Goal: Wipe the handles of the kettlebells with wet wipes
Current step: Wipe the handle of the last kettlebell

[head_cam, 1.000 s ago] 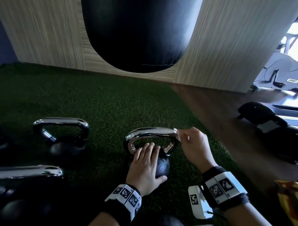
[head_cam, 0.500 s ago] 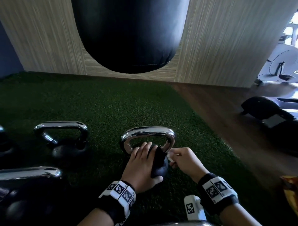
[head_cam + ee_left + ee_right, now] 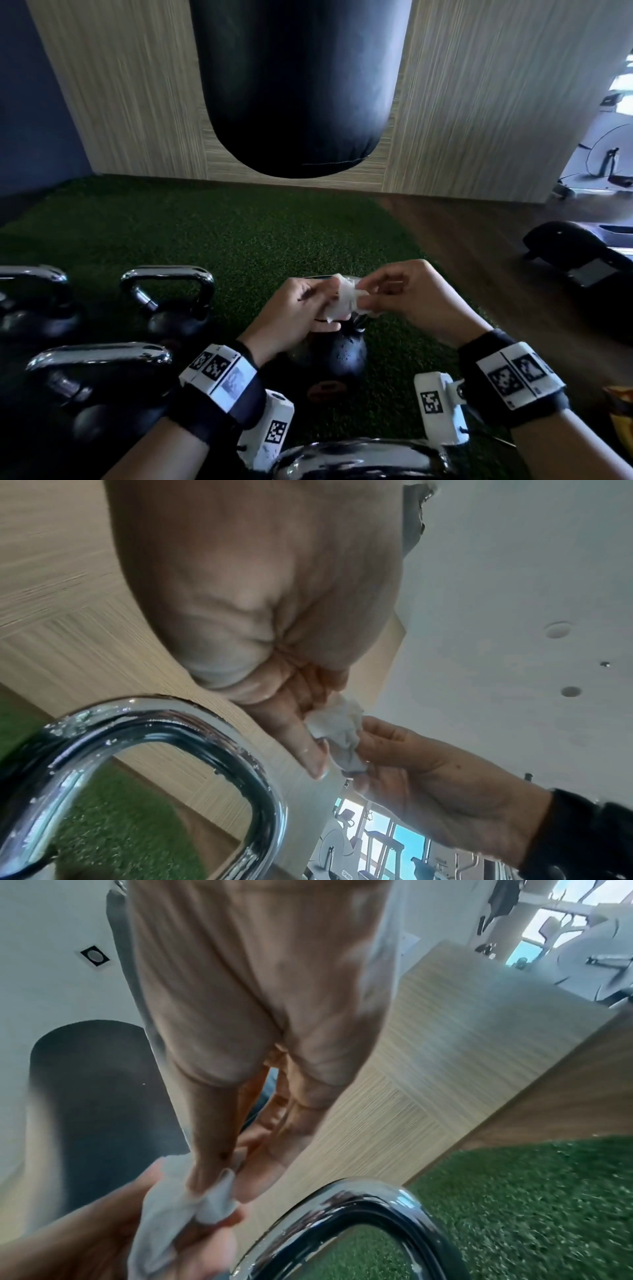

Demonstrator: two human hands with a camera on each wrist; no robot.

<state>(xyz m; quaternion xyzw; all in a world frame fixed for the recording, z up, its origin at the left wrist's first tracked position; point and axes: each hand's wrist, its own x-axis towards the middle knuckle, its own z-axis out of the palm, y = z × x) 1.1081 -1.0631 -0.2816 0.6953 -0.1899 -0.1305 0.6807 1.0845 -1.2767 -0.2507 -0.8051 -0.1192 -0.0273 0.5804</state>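
A crumpled white wet wipe (image 3: 346,303) is held above the middle kettlebell (image 3: 339,353), which stands on the green turf. My left hand (image 3: 325,305) pinches the wipe's left side and my right hand (image 3: 368,294) pinches its right side. Both hands hide most of that kettlebell's chrome handle in the head view. The left wrist view shows the wipe (image 3: 339,731) above and to the right of the wet handle (image 3: 171,750). In the right wrist view the wipe (image 3: 178,1213) hangs beside the handle (image 3: 359,1204), not touching it.
More chrome-handled kettlebells stand to the left (image 3: 171,301) (image 3: 99,377) (image 3: 34,301), and another sits at the bottom edge (image 3: 359,459). A black punching bag (image 3: 298,85) hangs ahead. Black gym equipment (image 3: 582,253) sits on the wooden floor at right.
My left hand has lifted off the kettlebell's ball and taken hold of the wipe. My right hand has risen from the handle's right side, so both hands now hold the wipe above it.
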